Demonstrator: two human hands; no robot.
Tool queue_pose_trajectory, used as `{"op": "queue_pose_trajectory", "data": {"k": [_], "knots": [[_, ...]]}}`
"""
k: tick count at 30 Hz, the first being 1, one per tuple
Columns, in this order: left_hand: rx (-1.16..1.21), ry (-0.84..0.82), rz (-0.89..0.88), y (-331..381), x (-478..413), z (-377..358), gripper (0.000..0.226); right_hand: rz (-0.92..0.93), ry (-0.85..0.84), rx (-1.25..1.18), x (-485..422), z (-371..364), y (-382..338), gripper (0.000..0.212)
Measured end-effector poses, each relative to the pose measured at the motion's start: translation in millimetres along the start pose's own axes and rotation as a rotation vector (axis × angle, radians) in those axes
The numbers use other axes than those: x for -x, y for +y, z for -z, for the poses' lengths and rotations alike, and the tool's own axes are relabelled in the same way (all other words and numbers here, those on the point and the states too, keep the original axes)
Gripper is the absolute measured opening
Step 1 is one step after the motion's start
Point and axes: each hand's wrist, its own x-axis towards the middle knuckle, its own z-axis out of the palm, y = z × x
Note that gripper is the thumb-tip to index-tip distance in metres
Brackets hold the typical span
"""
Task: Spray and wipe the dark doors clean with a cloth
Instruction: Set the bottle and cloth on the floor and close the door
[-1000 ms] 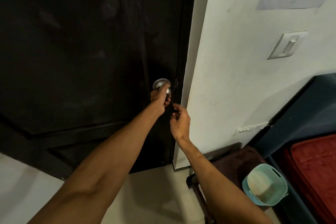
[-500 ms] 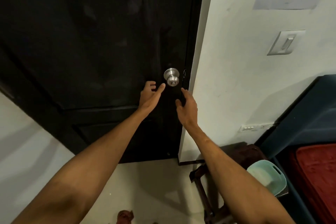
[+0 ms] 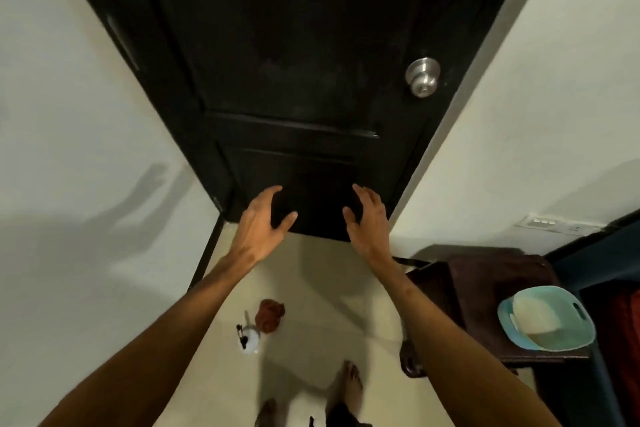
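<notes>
The dark door (image 3: 294, 55) fills the upper middle of the head view, closed, with a silver round knob (image 3: 422, 77) on its right side. My left hand (image 3: 260, 221) and my right hand (image 3: 367, 218) hang in front of the door's lower panel, both empty with fingers spread. On the floor below lie a crumpled reddish-brown cloth (image 3: 270, 315) and, just to its left, a small white spray bottle (image 3: 250, 338) with a black nozzle. Neither hand touches them.
White walls flank the door on both sides. A dark wooden stool (image 3: 485, 291) at the right carries a teal basin (image 3: 547, 322). A wall socket (image 3: 554, 225) sits low on the right wall. My bare feet (image 3: 349, 381) stand on the cream floor.
My left hand has let go of the knob and both hands have dropped to the door's lower panel. The view has tilted down, bringing the cloth and spray bottle into sight.
</notes>
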Motion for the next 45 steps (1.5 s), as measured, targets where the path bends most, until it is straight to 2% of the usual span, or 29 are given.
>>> {"op": "queue_pose_trajectory", "data": {"k": [3, 6, 10, 12, 16, 19, 24, 26, 29, 34, 36, 39, 42, 45], "knots": [[-0.021, -0.046, 0.118, -67, 42, 1, 0.074, -0.063, -0.119, 0.03, 32, -57, 4, 0.059], [-0.025, -0.088, 0.179, -135, 80, -4, 0.086, -0.066, -0.204, 0.1, 65, -112, 13, 0.06], [-0.003, -0.131, 0.308, -216, 124, -25, 0.071, -0.103, -0.32, 0.127, 102, -179, 36, 0.058], [0.0, -0.158, 0.408, -265, 145, -51, 0.073, -0.118, -0.384, 0.131, 119, -224, 60, 0.056], [0.029, -0.251, 0.568, -365, 181, -129, 0.094, -0.156, -0.541, 0.189, 139, -321, 133, 0.059], [0.051, -0.324, 0.674, -443, 199, -199, 0.093, -0.154, -0.682, 0.261, 143, -401, 199, 0.062], [0.105, -0.328, 0.734, -571, 214, -322, 0.107, -0.069, -0.808, 0.328, 133, -535, 312, 0.074], [0.168, -0.285, 0.714, -615, 213, -368, 0.115, -0.009, -0.831, 0.341, 131, -585, 357, 0.081], [0.306, -0.132, 0.635, -667, 202, -428, 0.12, 0.073, -0.876, 0.352, 125, -652, 418, 0.087], [0.494, 0.156, 0.548, -706, 180, -499, 0.104, 0.259, -0.939, 0.45, 115, -724, 470, 0.083], [0.461, 0.27, 0.518, -708, 171, -511, 0.084, 0.313, -0.91, 0.481, 114, -739, 475, 0.076], [0.364, 0.388, 0.455, -708, 161, -521, 0.055, 0.328, -0.82, 0.39, 114, -747, 480, 0.047], [0.349, 0.41, 0.467, -699, 158, -516, 0.056, 0.221, -0.709, 0.204, 117, -731, 477, 0.033], [0.422, 0.411, 0.466, -678, 157, -497, 0.063, 0.114, -0.634, 0.104, 116, -692, 460, 0.044]]}}
